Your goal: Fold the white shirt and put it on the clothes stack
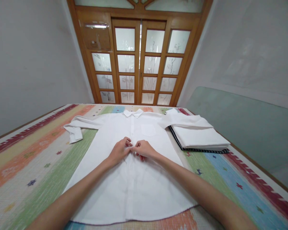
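Observation:
A white long-sleeved shirt [105, 188] lies spread front side up, its collar at the far end and its hem towards me. My left hand [120, 150] and my right hand [144, 149] meet at the middle of its button placket. Both pinch the placket's cloth between thumb and fingers, with the fingertips nearly touching. Any button there is too small or covered to make out. The left sleeve in view bends back on the cover, and the other sleeve stretches over a folded stack.
A stack of folded white cloth [201, 137] with a dark, patterned layer at the bottom sits at the right. Under everything lies a striped, colourful cover [48, 150]. A pale green panel [242, 127] stands along the right edge. Wooden glass doors [139, 73] rise beyond the far edge.

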{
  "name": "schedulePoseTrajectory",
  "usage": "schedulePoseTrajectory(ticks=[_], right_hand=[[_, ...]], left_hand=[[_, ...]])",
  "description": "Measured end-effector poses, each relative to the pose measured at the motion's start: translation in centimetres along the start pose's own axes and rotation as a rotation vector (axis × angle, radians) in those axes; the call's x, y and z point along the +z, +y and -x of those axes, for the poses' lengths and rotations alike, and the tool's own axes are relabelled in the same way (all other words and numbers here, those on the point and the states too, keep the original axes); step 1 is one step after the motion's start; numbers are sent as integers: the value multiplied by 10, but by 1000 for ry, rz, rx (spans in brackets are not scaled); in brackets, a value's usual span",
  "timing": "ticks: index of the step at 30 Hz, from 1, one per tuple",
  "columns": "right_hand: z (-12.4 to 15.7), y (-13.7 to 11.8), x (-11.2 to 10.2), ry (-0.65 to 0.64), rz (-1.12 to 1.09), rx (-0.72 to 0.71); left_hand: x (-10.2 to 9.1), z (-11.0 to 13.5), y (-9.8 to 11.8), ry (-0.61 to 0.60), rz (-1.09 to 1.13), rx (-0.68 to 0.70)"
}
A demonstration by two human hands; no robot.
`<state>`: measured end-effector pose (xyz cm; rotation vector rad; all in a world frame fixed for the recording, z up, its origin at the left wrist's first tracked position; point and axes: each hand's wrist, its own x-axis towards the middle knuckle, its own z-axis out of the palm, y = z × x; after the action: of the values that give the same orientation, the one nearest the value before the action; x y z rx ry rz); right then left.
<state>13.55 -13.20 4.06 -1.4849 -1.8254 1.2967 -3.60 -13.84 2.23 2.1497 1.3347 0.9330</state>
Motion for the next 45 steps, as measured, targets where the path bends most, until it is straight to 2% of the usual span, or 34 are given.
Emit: schedulePoseTrajectory(ticks=[2,5,9,16,27,35,38,45], right_hand=[[-2,3,0,-10,-14,-1],[-4,11,0,-25,-86,-19],[-3,21,-1,-29,-171,-74],[-1,21,-3,-27,-237,-63],[8,16,-4,-2,-140,-78],[2,17,-6,-45,-194,-49],[2,17,-5,-50,-192,-41],[0,21,-2,-63,-213,-96]], left_hand=[[2,1,-3,37,26,-14],[4,2,-6,71,-57,27],[3,4,-4,4,-125,86],[0,7,7,-30,-49,21],[1,2,6,-29,37,-26],[0,1,6,-28,77,-104],[0,3,6,-38,56,-84],[4,8,6,33,-77,-56]])
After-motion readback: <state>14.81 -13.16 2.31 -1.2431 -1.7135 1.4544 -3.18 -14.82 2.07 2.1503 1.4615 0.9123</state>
